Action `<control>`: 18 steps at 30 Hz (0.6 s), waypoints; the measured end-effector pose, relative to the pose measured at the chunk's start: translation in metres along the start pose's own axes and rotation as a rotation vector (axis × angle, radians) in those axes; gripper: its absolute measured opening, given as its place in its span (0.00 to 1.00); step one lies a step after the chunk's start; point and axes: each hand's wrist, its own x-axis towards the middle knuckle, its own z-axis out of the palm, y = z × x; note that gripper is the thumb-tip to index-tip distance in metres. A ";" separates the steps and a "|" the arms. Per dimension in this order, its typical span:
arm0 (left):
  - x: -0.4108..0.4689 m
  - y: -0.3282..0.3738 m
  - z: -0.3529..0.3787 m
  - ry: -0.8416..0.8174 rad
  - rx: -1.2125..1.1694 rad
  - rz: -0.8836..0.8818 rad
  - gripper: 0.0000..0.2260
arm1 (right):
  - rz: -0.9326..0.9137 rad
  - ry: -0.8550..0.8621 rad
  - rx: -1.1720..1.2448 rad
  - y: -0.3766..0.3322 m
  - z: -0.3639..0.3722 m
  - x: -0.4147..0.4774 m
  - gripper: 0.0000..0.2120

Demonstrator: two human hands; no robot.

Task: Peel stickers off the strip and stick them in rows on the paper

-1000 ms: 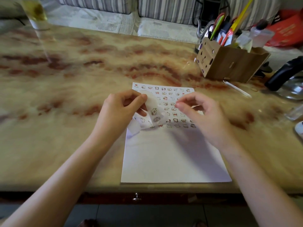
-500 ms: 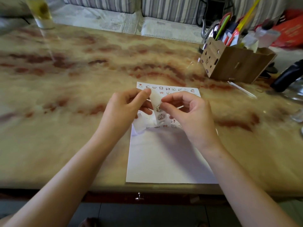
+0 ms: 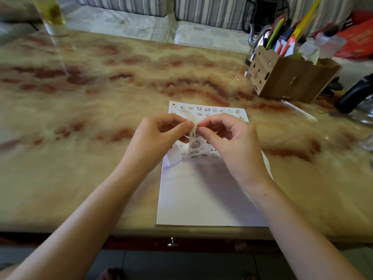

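A white sheet of paper (image 3: 207, 197) lies on the marble table near its front edge, its far half covered with rows of small cartoon stickers (image 3: 214, 111). A translucent sticker strip (image 3: 194, 141) hangs curled above the paper, with a few cat stickers showing on it. My left hand (image 3: 159, 136) pinches the strip at its upper part between thumb and fingers. My right hand (image 3: 228, 138) meets it there, thumb and forefinger tips pinched at a sticker on the strip. The strip's lower end trails onto the paper's left edge.
A wooden pen box (image 3: 290, 77) full of pens and scissors stands at the back right, a thin clear stick (image 3: 298, 110) in front of it. A black object (image 3: 353, 93) sits at the right edge, a drinking glass (image 3: 51, 15) at the far left. A striped sofa lies behind.
My right hand has come left from over the stickered rows to the strip and pinched at it beside my left thumb. The strip has been raised more upright.
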 end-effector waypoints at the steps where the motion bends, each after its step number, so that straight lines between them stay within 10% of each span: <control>1: 0.000 0.000 0.000 0.001 0.000 0.003 0.06 | -0.001 0.001 0.002 0.000 0.000 0.000 0.03; 18: 0.000 -0.001 -0.001 0.037 0.004 0.001 0.06 | -0.039 0.024 -0.055 -0.003 0.004 -0.001 0.01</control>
